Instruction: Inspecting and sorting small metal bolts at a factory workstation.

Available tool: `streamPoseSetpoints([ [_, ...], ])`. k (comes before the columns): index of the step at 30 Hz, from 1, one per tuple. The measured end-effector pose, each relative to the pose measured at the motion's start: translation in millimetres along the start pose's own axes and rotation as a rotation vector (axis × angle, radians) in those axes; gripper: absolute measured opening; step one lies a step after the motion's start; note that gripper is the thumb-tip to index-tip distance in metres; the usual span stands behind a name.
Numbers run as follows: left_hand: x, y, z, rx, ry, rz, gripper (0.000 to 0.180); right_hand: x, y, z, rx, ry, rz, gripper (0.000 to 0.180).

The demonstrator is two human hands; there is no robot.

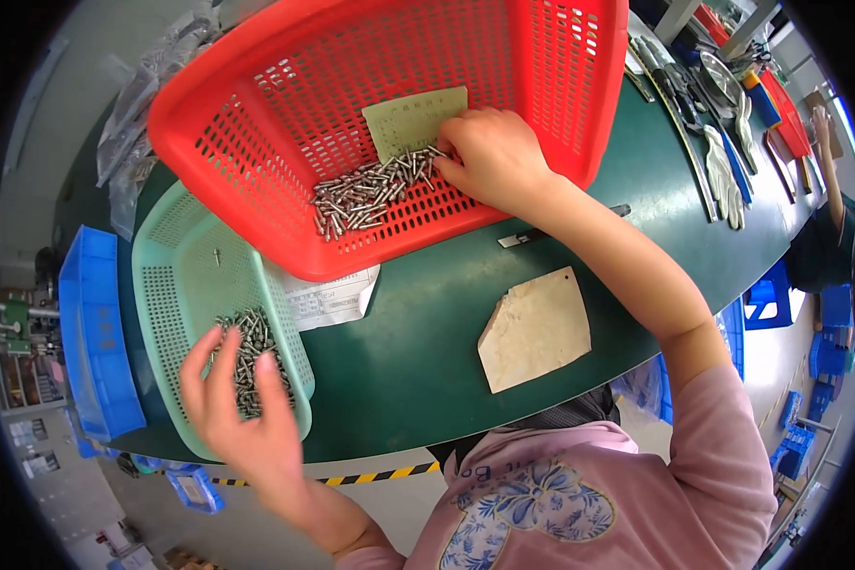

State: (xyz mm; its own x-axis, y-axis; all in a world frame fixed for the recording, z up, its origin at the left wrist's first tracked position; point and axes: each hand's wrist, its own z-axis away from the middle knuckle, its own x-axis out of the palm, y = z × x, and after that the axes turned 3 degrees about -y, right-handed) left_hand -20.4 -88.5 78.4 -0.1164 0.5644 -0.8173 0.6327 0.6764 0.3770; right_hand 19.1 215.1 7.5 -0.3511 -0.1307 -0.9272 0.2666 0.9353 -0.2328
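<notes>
A red perforated basket (256,85) sits tilted on a dark green table (427,323) and holds a heap of small metal pins (366,190) beside a pale green card (413,119). My right hand (494,161) rests inside it, fingertips pinching at the right end of the pins. A mint green basket (166,275) lies to the left, partly under the red one, with a smaller pile of metal pins (247,347). My left hand (242,408) hovers over that pile with fingers spread, holding nothing I can see.
A printed paper sheet (328,299) lies under the red basket's edge. A beige flat board (534,328) rests on the table near me. A blue bin (90,332) stands at far left. White gloves (727,176) and tools lie far right, near another person's arm (826,152).
</notes>
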Motion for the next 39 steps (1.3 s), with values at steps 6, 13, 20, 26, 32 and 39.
streamPoseSetpoints([
  [6,51.8,57.0,-20.7,0.383,-0.159,0.35,0.023,-13.8,-6.2,-0.6,0.119,-0.277,-0.06,0.015],
  [13,105.0,55.1,-21.4,0.198,-0.25,0.642,0.018,-37.6,-0.2,4.9,0.168,-0.222,-0.334,0.014],
  [20,108.7,56.3,-10.6,-0.367,-0.506,1.456,0.022,-42.0,-33.3,49.8,-0.007,-0.208,-1.02,0.011],
  [26,112.2,46.9,-8.7,-0.502,-0.738,1.619,0.023,-35.2,-40.2,55.6,-0.105,-0.051,-0.965,0.014],
  [32,108.9,48.7,-10.7,-0.639,-0.763,1.614,0.011,-10.8,-14.7,18.5,-0.181,0.053,-0.22,0.017],
  [39,113.2,42.2,-10.8,-0.704,-0.814,1.803,0.014,-16.3,-7.6,13.2,-0.33,0.057,-0.082,0.014],
])
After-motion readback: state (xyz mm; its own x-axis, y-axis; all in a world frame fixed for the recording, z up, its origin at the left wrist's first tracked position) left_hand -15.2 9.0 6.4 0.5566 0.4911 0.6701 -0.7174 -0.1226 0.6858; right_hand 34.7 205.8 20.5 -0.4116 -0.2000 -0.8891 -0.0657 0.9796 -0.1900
